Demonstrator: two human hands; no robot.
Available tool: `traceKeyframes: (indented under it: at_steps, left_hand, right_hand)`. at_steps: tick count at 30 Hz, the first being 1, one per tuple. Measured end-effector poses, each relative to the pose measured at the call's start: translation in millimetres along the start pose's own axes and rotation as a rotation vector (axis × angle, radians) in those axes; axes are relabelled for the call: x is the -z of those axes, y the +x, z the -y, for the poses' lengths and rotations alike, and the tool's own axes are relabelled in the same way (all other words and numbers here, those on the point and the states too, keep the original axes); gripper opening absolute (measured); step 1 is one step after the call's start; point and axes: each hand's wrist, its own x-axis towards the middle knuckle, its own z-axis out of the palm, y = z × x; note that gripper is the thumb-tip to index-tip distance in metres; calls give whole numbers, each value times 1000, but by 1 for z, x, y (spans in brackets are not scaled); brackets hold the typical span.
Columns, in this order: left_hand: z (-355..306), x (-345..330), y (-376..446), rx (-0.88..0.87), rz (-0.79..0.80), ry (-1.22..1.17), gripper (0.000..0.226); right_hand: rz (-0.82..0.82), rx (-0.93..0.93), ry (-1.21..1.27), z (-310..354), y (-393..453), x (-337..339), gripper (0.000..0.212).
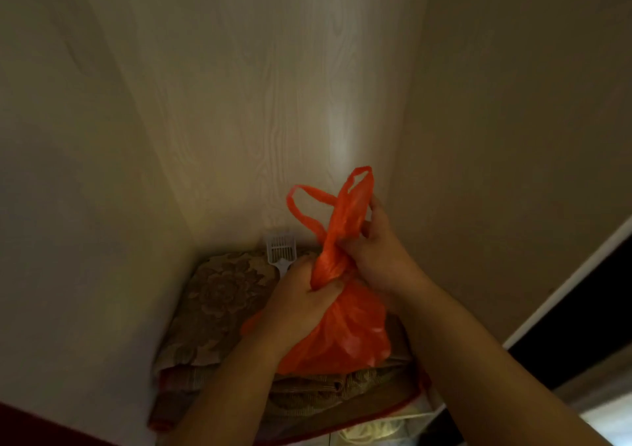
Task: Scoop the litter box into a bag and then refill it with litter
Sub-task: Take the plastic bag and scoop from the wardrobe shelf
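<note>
Orange plastic bag [345,329] is sitting at centre frame on folded floral fabric [219,295]. Left hand [301,305] is gripping its twisted neck, fingers curled round; right hand [379,250] is pinching the handles at 1 o'clock. White litter scoop [281,250] is leaning at 11 o'clock against the wood-grain panel [260,103].

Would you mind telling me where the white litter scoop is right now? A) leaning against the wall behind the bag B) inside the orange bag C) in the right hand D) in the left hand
A: the scoop stands against the wall, while both hands grip the orange bag.
</note>
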Motion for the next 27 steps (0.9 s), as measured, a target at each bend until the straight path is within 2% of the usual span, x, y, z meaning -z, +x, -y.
traceKeyframes:
  at_steps: [2, 3, 5, 7, 9, 12, 15, 17, 21, 23, 27]
  left_hand:
    - [6, 1, 4, 45, -95, 38, 23]
    - [6, 3, 5, 48, -125, 64, 17]
    - [5, 9, 6, 18, -153, 190, 7]
    - [3, 13, 8, -59, -176, 331, 17]
    - [-5, 15, 8, -141, -156, 392, 25]
    - [-18, 13, 4, -237, -77, 371, 47]
    - [-26, 12, 1, -272, -134, 309, 56]
    - [-27, 10, -1, -299, -167, 256, 57]
    - [-15, 10, -2, -381, -160, 127, 85]
    - [-7, 12, -3, -419, -147, 118, 108]
    - [-1, 16, -13, -410, -140, 124, 141]
  right_hand:
    - [4, 20, -166, 0, -2, 4, 99]
    - [-30, 43, -277, -1, -5, 5, 100]
    - [-164, 137, -637, 2, -12, 8, 103]
    - [-206, 372, -812, 6, -22, 6, 93]
    - [-24, 512, -761, 9, -28, -1, 75]
    - [303, 329, -599, 9, -35, -13, 61]
    - [394, 201, -346, 12, -41, -17, 62]
    - [426, 177, -278, 16, -43, -18, 64]
    - [445, 184, -288, 22, -41, -18, 62]
    - [407, 174, -293, 21, -38, -17, 60]
    - [261, 108, -364, 19, -32, -12, 57]
